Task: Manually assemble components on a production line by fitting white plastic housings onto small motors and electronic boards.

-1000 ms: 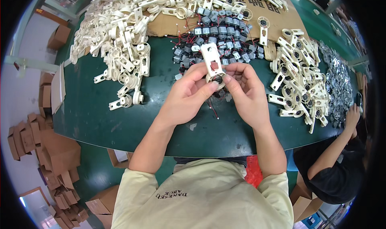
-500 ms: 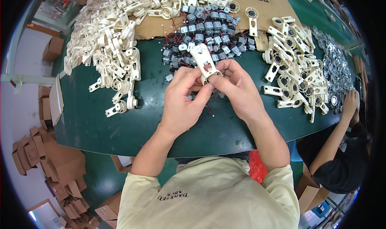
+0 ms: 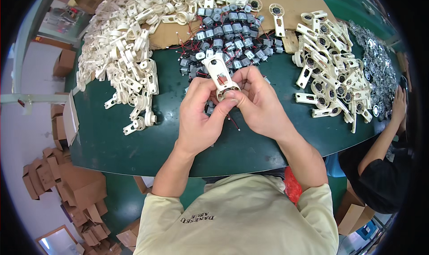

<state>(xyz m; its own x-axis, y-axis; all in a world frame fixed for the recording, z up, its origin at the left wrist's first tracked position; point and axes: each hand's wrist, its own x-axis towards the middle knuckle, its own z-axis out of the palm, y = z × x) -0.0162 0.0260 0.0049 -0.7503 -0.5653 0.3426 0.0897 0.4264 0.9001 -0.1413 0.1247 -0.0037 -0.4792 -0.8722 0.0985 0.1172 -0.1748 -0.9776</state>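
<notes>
Over the middle of the table, my left hand and my right hand both grip a cream-white plastic housing. It has a long slotted body and a round collar at the near end. My thumbs press together at that collar, and the left fingers wrap its side; what lies inside the collar is mostly hidden. A red wire with a small white plug hangs below my hands. Just beyond the housing lies a heap of small grey motors with red leads.
Loose cream housings are heaped at the left. More housings with dark round centres are piled at the right, beside clear and metallic discs. A co-worker's hand rests by those discs. Flat cardboard covers the table's far part.
The housing has tipped and shifted slightly left and toward me, with both hands still on it. The whole view has shifted a little. The co-worker's hand is flatter against the discs.
</notes>
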